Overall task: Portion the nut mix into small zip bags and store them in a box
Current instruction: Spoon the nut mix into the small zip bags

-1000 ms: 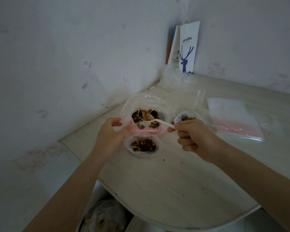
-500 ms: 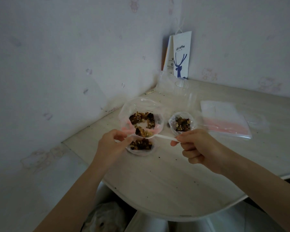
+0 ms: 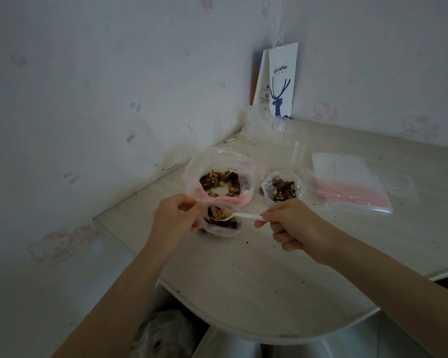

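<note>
Left hand (image 3: 176,215) pinches the small bag (image 3: 224,230); right hand (image 3: 292,223) pinches a loaded spoon (image 3: 243,216) over it, big bag (image 3: 217,161) behind.

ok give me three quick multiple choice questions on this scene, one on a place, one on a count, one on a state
1. Where is the loaded end of the spoon?
A. over the small bag that the left hand holds
B. down on the floor
C. up against the wall

2. How many bags on the table hold nut mix?
A. one
B. three
C. five

3. What is the right hand doing?
A. lying flat, palm down
B. pinching the spoon's handle
C. sealing a zip strip

Answers:
1 A: the spoon's filled bowl sits above that bag's open mouth.
2 B: the big bag, the small bag and the other small bag all show nuts.
3 B: the thumb and fingers close on the white handle.
</note>
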